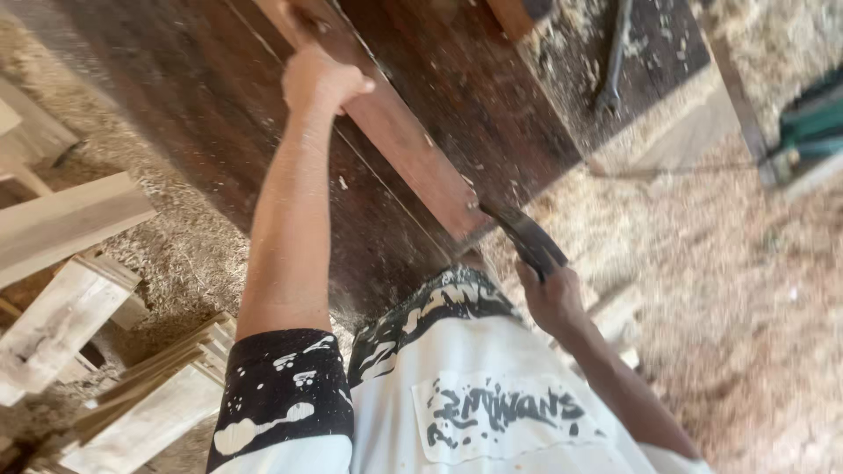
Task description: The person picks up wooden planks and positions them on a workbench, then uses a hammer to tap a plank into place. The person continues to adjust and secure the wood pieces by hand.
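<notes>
A long reddish wooden board lies diagonally on a dark wooden workbench. My left hand presses down on the board's far part, fingers curled over it. My right hand grips the handle of a dark hand tool, whose front end meets the near end of the board. The tool's working end is blurred, so its kind is unclear. My white and black shirt fills the lower middle of the view.
Pale wood planks and a stack of thin slats lie at the left. Sawdust and shavings cover the floor at the right. A dark metal tool rests on the bench's far end. A green machine stands at the right edge.
</notes>
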